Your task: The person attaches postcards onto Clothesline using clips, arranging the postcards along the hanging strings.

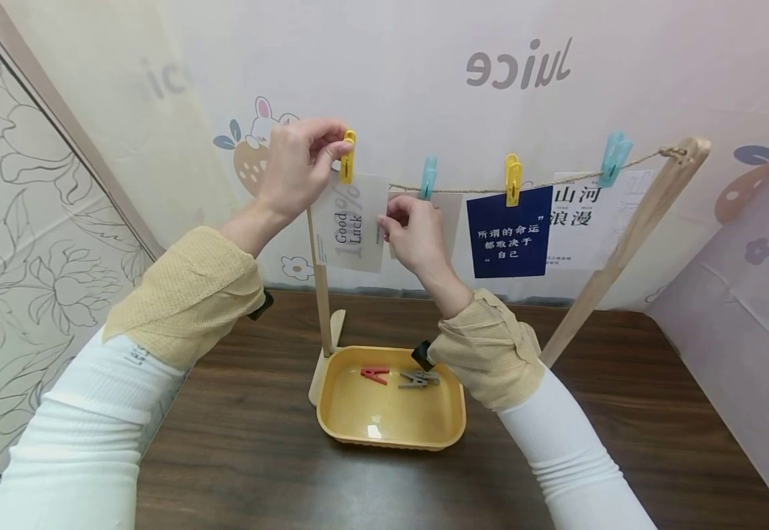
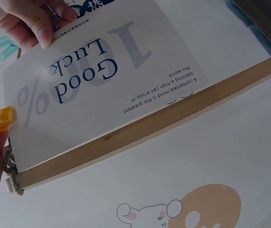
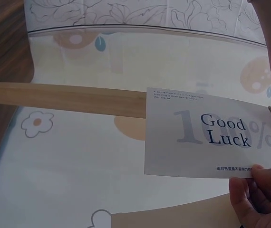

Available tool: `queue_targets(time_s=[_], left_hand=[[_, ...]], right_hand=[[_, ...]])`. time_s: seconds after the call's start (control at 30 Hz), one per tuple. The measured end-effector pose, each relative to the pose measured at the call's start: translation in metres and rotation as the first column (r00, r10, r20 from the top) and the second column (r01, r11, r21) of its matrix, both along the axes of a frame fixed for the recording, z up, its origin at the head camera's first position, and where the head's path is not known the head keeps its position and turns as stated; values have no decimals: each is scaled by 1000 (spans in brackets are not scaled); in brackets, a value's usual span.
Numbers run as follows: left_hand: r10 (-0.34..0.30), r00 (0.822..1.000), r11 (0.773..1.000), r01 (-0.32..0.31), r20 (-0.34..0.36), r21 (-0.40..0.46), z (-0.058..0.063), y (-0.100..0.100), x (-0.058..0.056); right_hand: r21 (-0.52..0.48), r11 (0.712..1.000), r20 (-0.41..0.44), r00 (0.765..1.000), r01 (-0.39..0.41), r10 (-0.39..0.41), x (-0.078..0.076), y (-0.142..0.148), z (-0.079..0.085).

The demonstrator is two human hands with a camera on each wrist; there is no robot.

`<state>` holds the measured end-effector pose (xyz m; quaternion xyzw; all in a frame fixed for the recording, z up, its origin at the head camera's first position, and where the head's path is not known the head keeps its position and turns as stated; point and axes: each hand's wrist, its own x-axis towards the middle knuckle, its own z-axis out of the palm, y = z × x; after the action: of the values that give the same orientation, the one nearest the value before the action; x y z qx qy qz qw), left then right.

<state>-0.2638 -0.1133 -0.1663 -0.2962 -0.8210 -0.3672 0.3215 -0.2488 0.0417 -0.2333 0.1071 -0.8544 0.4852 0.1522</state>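
Observation:
My left hand (image 1: 295, 165) pinches a yellow clothespin (image 1: 348, 163) between thumb and fingers. The pin's lower end is at the top edge of a white "Good Luck" card (image 1: 369, 206), up by the string. My right hand (image 1: 418, 232) holds that card's right edge between thumb and fingers. In the left wrist view, the card (image 2: 111, 90) overlaps the wooden post, with the yellow clothespin (image 2: 0, 119) at its string end. Behind the right hand, a beige card (image 1: 451, 213) hangs partly hidden under a blue clothespin (image 1: 429, 177).
A yellow clothespin (image 1: 513, 179) holds a navy card (image 1: 512, 250) on the string (image 1: 573, 179). Beside it hangs a white card (image 1: 583, 243) under a blue clothespin (image 1: 615, 158). Wooden posts (image 1: 623, 246) flank the row. Below, a yellow tray (image 1: 391, 434) contains red and grey clothespins.

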Motion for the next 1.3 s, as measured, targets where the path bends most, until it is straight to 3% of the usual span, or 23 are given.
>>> queue_targets(time_s=[0.4,0.73,1.07,1.3], left_hand=[[-27,995,998,21,-92,-61,-5,-1,0],[-46,984,998,39,-173,-47,-9,-1,-2],[-49,979,999,44,-197,-30,-19,-1,-3],[-60,974,996,44,-216,-76,-28,-2,-4]], right_hand=[[20,1000,19,1000,1,-1,-1,1,-4],[45,999,26,1000,-6,5,1,2,-6],[59,998,16,1000,-5,4,-1,3,-11],[94,996,1,1000,9,-9,-3,5,-17]])
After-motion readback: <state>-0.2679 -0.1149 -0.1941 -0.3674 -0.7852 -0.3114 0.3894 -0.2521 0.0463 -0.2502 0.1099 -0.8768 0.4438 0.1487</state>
